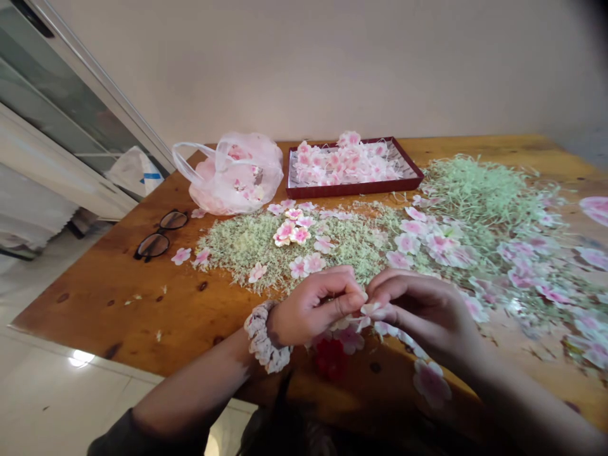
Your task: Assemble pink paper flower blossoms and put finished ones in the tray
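Inspecting wooden table (118, 304): red tray (354, 188) at 12 o'clock approx. full of pink fabric blossoms (344, 163); plastic bag (232, 180) at 11 o'clock holds more. Green shreds (251, 244) and loose blossoms (441, 244) spread 10 to 3 o'clock, much unsorted. L hand (313, 307) and R hand (422, 310) closed, both pinching pale blossom (370, 310) at 6 o'clock, near table edge.

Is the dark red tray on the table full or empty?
Full: pink artificial blossoms cover the dark red tray, with only small patches of its floor showing.
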A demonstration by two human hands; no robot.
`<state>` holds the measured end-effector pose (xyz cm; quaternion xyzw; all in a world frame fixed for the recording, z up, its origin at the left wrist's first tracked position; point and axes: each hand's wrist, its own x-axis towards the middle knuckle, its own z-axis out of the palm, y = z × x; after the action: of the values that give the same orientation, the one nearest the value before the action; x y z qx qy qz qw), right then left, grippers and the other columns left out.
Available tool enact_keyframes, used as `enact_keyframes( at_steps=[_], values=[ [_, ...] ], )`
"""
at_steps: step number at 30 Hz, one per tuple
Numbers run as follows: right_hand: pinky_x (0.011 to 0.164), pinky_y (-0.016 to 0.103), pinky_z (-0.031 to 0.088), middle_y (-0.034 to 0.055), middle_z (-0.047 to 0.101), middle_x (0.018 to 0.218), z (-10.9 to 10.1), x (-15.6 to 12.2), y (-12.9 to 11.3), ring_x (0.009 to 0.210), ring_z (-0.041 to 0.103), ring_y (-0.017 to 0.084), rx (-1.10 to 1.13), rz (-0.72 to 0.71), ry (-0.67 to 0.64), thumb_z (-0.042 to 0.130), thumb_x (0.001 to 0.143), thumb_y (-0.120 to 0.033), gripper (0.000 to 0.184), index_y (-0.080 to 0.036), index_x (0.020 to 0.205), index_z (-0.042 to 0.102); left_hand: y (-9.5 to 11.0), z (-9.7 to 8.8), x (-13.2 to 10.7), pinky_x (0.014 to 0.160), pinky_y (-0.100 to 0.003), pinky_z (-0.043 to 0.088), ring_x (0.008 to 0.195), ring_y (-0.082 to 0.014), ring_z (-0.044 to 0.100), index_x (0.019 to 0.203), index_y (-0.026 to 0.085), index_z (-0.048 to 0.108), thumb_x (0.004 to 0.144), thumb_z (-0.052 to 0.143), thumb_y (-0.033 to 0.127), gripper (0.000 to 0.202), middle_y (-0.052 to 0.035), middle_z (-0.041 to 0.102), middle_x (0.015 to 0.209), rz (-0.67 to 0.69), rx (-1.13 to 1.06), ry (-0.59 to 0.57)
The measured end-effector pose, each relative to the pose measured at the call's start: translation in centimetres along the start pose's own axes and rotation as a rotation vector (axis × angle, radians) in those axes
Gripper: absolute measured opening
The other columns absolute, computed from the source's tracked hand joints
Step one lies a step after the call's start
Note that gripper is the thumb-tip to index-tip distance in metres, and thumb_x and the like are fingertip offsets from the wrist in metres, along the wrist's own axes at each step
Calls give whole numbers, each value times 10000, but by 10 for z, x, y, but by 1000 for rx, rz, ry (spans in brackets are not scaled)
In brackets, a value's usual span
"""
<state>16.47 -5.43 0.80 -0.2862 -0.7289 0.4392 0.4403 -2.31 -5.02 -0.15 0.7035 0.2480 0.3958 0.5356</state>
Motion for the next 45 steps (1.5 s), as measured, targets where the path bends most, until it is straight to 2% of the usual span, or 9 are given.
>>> enact_keyframes(
  at_steps=[2, 8, 15, 19, 26, 34, 37, 40, 45],
  values=[
    [571, 204, 497, 9, 668, 730, 2, 0, 2, 659, 627, 106, 51, 52, 25, 690, 784, -189, 24, -200, 762, 688, 0, 0, 0, 659, -243, 348, 667, -107, 437, 684, 155, 533, 912, 495, 338, 295, 17, 427, 677, -9, -8, 8],
    [562, 213, 493, 18, 657, 720, 5, -1, 9, 654, 617, 114, 86, 74, 93, 708, 764, -200, 27, -197, 739, 698, -4, -1, 0, 672, -259, 354, 667, -120, 445, 681, 160, 540, 913, 483, 369, 318, 8, 445, 676, -27, 32, 31],
    [594, 221, 505, 14, 650, 735, 7, -2, 13, 681, 619, 117, 87, 110, 114, 723, 743, -174, 39, -198, 742, 692, -6, 0, 1, 676, -257, 360, 673, -124, 442, 664, 160, 517, 906, 478, 421, 357, 7, 437, 673, -44, 78, 57],
    [604, 216, 524, 9, 647, 737, 9, -2, 14, 684, 632, 114, 146, 150, 119, 734, 733, -181, 61, -192, 723, 674, -9, 2, 1, 674, -254, 355, 680, -120, 438, 677, 155, 512, 919, 461, 389, 340, 6, 431, 689, -70, 49, 62],
    [523, 194, 542, -19, 624, 662, 12, 0, 14, 575, 632, 98, 243, 290, 194, 797, 655, -250, 230, -170, 705, 587, -12, 4, -1, 666, -247, 356, 641, -101, 421, 674, 156, 491, 907, 497, 359, 309, 20, 416, 691, -116, -23, 75],
    [482, 195, 511, -22, 632, 702, 11, 1, 15, 540, 608, 85, 307, 358, 117, 771, 688, -246, 195, -178, 763, 604, -14, 3, -1, 658, -250, 369, 646, -107, 431, 685, 159, 491, 902, 493, 390, 317, 15, 434, 704, -118, -11, 47],
    [573, 213, 524, -14, 657, 731, 8, 0, 17, 629, 639, 103, 237, 329, 89, 761, 703, -258, 174, -187, 780, 623, -11, 0, 1, 648, -244, 364, 654, -107, 434, 688, 158, 489, 910, 482, 353, 295, 17, 433, 707, -139, 56, 23],
    [631, 243, 513, -1, 657, 725, 4, 1, 17, 683, 639, 124, 62, 246, 89, 738, 733, -273, 134, -190, 765, 639, -9, -5, 3, 672, -250, 366, 700, -120, 456, 697, 155, 530, 908, 480, 298, 260, 9, 438, 717, -91, 227, 9],
    [623, 266, 478, 11, 637, 712, -3, 2, 12, 676, 597, 132, -247, -20, 79, 701, 779, -221, 64, -199, 755, 645, -3, -16, 5, 768, -285, 420, 816, -145, 518, 844, 154, 620, 925, 441, 280, 233, -37, 511, 856, -12, 391, -27]
  ],
)
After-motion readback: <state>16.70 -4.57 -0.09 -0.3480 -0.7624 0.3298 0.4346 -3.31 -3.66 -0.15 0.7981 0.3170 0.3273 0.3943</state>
